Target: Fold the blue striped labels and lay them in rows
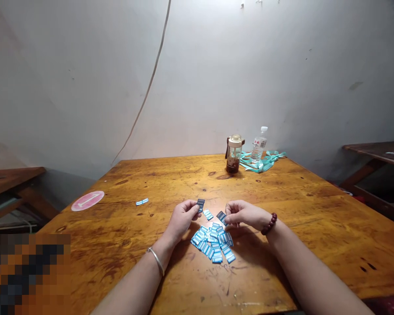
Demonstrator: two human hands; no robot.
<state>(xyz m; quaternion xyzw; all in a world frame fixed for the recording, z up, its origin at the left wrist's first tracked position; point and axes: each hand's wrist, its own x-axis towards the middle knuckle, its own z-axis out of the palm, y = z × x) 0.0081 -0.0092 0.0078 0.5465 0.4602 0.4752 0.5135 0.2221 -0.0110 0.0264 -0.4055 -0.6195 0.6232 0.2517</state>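
From where I stand, both hands are at work over the counter (170, 179), just beyond a loose pile of small blue-and-white pieces (212, 239). The left hand (184, 217) pinches a dark, striped piece (200, 204) between thumb and fingers, held narrow on its edge. The right hand (246, 214) grips another dark piece (221, 216) the same way, its fingers drawn together at one end. I can't tell whether these two are another kind or only turned or shaded. A single pale piece (208, 214) lies between the hands, near the top of the pile, and one more blue-and-white piece (142, 201) lies well apart to the left, not far from a round pink sticker (88, 201).

The step in hand looks like handling the pieces singly, one per hand. I'd judge the next move calls for a light, exact pinch, since the pieces look thin and those in the pile overlap.

At the back stands a lidded cup (233, 158), see-through, with something dark brown in its lower part. Beside it, among turquoise ribbons (268, 162), a capped clear bottle (259, 143) stands upright; how full it is, I can't tell.
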